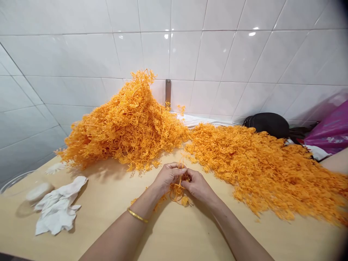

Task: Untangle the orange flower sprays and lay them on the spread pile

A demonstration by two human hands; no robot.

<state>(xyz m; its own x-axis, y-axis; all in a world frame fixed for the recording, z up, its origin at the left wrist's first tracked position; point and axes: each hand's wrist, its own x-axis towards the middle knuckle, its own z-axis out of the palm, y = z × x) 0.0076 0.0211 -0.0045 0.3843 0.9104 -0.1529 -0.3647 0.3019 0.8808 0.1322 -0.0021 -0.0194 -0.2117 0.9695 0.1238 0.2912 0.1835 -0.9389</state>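
My left hand [169,176], with a gold bangle [137,215] on its wrist, pinches thin orange stems between thumb and fingers. Close against it, my right hand [197,183] is closed on the same orange sprig [177,193], which looks like artificial foliage. Its curly ends hang below my fingers, and a few stems stick up above them. Both hands are just over the table [174,232]. Behind them to the left rises a tall pile of orange sprigs [127,123]. A lower, spread-out heap of the same sprigs [266,166] stretches to the right.
Crumpled white tissue [58,208] and a pale rounded object [40,192] lie at left. A black case [268,124] and a purple bag [330,127] sit at the back right, near part of another arm [337,161]. A tiled wall [212,54] bounds the table's back.
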